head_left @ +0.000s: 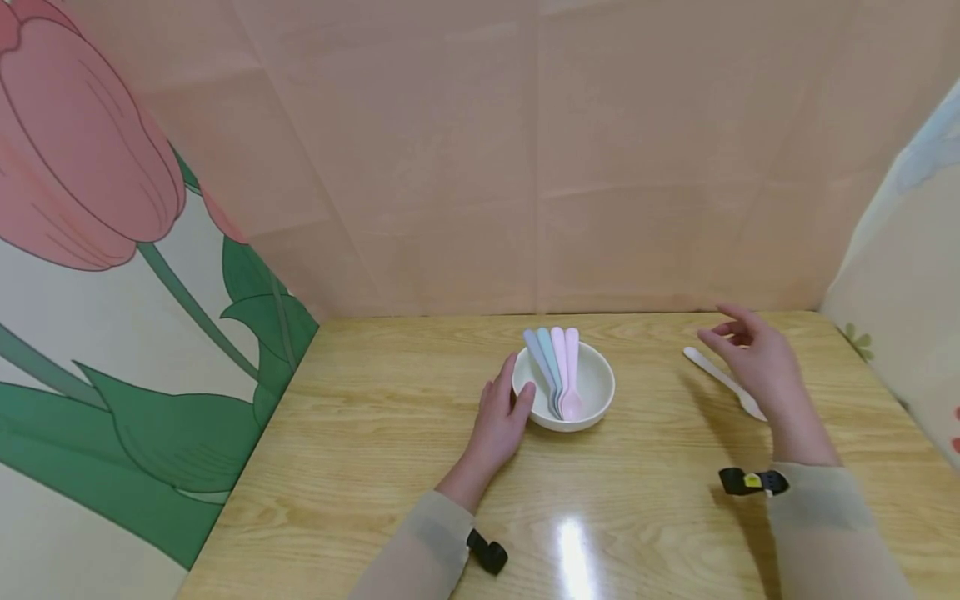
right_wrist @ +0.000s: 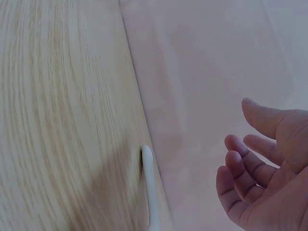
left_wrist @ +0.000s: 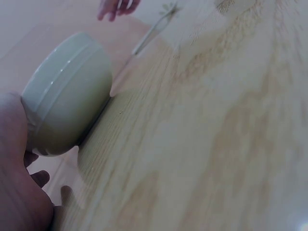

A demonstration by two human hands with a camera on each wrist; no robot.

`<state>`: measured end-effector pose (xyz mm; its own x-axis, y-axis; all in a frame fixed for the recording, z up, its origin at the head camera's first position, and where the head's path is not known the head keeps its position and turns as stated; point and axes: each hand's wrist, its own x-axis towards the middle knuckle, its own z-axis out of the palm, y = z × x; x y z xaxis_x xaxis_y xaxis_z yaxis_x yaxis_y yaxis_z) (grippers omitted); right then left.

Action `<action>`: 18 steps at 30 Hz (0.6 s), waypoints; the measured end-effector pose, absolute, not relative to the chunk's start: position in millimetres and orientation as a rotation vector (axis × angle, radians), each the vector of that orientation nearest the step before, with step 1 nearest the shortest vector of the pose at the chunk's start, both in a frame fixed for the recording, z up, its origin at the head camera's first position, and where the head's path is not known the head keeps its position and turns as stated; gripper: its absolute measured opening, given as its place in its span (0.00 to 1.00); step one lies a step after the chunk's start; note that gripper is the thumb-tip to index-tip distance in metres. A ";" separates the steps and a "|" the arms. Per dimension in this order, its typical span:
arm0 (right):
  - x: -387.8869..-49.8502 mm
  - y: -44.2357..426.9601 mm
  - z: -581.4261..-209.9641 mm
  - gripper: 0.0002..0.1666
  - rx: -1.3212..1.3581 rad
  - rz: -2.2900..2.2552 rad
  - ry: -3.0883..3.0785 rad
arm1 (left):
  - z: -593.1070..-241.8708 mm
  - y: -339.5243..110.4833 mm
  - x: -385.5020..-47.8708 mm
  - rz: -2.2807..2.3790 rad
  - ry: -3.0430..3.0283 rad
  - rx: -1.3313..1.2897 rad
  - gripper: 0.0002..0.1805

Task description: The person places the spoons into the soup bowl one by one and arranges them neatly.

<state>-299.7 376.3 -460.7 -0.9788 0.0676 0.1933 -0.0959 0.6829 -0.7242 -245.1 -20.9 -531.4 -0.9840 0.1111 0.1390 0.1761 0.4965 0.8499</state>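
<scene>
A white bowl stands on the table with several plastic spoons leaning in it, their blue, teal and pink handles rising past the far rim. My left hand holds the bowl's left side, thumb at the near rim and fingers along the outer wall. The left wrist view shows the bowl from its side, with that hand against it. Farther right, a single white spoon lies on the table. Above it hovers my right hand, fingers loosely bent and holding nothing; the spoon's handle shows below it.
The wooden table ends at a pink cloth backdrop. A tulip-printed panel stands on the left, and a pale printed panel on the right. Each wrist carries a black strap with a small camera.
</scene>
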 end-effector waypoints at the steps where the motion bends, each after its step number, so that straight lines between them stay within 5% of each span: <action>1: -299.9 378.1 -461.2 0.45 0.017 1.175 -2.694 | -531.3 -21.0 -245.0 -1.521 -2.660 -0.258 0.39; 18: -302.0 394.9 -473.1 0.47 -0.064 1.157 -2.749 | -531.2 -21.5 -245.5 -1.522 -2.646 -0.290 0.39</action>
